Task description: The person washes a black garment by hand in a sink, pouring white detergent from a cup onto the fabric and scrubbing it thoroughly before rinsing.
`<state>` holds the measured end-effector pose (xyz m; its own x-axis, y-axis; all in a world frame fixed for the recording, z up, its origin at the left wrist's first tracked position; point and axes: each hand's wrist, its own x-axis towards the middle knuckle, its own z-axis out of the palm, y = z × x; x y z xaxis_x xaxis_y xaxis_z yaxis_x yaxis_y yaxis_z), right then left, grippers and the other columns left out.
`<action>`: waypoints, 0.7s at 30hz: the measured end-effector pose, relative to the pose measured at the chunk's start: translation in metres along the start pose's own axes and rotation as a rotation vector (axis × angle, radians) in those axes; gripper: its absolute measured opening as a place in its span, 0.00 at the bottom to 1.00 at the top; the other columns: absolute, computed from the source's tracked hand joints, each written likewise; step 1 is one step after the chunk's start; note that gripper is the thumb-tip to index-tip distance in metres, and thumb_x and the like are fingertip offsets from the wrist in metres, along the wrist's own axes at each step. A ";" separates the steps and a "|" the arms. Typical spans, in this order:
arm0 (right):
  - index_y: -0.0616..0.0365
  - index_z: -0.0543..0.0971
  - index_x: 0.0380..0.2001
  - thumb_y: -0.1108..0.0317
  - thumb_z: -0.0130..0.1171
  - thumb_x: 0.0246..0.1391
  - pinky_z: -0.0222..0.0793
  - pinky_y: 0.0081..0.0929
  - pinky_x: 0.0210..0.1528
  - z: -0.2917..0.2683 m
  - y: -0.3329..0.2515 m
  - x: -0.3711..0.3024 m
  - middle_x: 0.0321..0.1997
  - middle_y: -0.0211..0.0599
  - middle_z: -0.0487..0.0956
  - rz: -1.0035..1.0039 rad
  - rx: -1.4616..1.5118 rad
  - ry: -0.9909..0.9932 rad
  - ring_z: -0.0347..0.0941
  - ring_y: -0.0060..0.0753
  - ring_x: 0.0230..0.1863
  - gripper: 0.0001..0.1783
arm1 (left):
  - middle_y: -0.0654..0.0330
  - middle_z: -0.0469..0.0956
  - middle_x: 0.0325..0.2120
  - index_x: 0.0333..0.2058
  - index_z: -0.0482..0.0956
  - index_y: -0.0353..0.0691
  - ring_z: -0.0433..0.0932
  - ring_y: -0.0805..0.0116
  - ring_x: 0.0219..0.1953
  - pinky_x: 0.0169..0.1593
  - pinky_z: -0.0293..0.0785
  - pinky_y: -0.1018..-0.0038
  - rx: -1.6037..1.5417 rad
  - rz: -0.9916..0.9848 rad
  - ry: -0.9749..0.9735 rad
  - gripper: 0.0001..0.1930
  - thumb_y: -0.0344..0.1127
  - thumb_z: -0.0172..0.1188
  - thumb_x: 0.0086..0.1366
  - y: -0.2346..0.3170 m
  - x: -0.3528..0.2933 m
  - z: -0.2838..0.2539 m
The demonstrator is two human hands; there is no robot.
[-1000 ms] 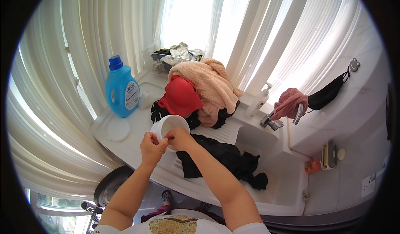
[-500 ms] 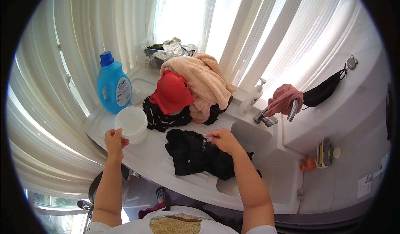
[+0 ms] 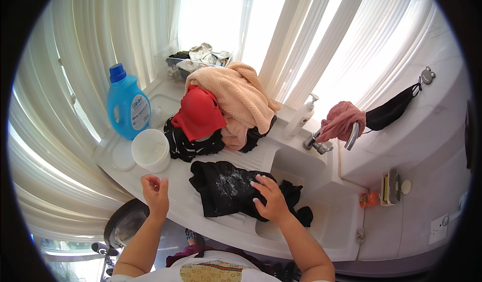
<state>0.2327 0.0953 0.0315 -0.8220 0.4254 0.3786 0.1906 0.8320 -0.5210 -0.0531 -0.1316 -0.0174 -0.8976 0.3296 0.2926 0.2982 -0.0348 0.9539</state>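
A black garment (image 3: 213, 194) lies on the ribbed washboard, with white powder (image 3: 230, 182) spread over its middle and its right end hanging into the basin. Above that cloth is my right hand (image 3: 271, 197), fingers spread and nothing held. My left hand (image 3: 155, 194) hovers in front of a white plastic tub (image 3: 151, 151), apart from it, with loosely curled fingers and no object in them. The tub stands uncovered, a round translucent lid (image 3: 123, 157) lying to its left.
A blue detergent bottle (image 3: 128, 106) stands behind the tub. Piled at the back are a red bra (image 3: 198, 112), a peach towel (image 3: 251, 96) and black clothes. The sink basin (image 3: 326, 221) is at right, by a tap (image 3: 314, 142) draped with a pink cloth (image 3: 342, 121) and a pump bottle (image 3: 301, 117).
My left hand has let go of the tub and moved toward me. My right hand has opened from a pinch and moved down and right. White powder now covers more of the black garment.
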 end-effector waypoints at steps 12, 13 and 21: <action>0.63 0.80 0.29 0.62 0.74 0.43 0.71 0.25 0.36 0.001 0.077 -0.028 0.26 0.31 0.80 0.863 0.321 0.043 0.74 0.24 0.28 0.17 | 0.54 0.70 0.52 0.44 0.79 0.45 0.58 0.47 0.64 0.61 0.52 0.33 0.793 0.575 -0.924 0.33 0.57 0.74 0.41 0.048 -0.012 0.116; 0.63 0.79 0.30 0.68 0.72 0.44 0.72 0.25 0.37 -0.004 0.069 -0.017 0.28 0.32 0.80 0.831 0.343 0.158 0.75 0.23 0.30 0.13 | 0.55 0.72 0.49 0.42 0.78 0.45 0.61 0.48 0.61 0.59 0.55 0.37 0.769 0.565 -0.926 0.30 0.54 0.74 0.42 0.046 -0.012 0.120; 0.54 0.80 0.29 0.70 0.73 0.37 0.66 0.36 0.36 -0.018 -0.038 0.067 0.26 0.35 0.70 -0.045 -0.340 0.535 0.69 0.41 0.30 0.13 | 0.59 0.76 0.43 0.36 0.77 0.41 0.69 0.53 0.52 0.46 0.68 0.58 0.825 1.005 -0.808 0.19 0.35 0.67 0.42 0.056 -0.008 0.130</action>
<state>0.1804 0.0988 0.0907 -0.4685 0.4335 0.7698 0.3942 0.8824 -0.2569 0.0125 -0.0138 0.0247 0.1094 0.9098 0.4004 0.9924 -0.1227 0.0076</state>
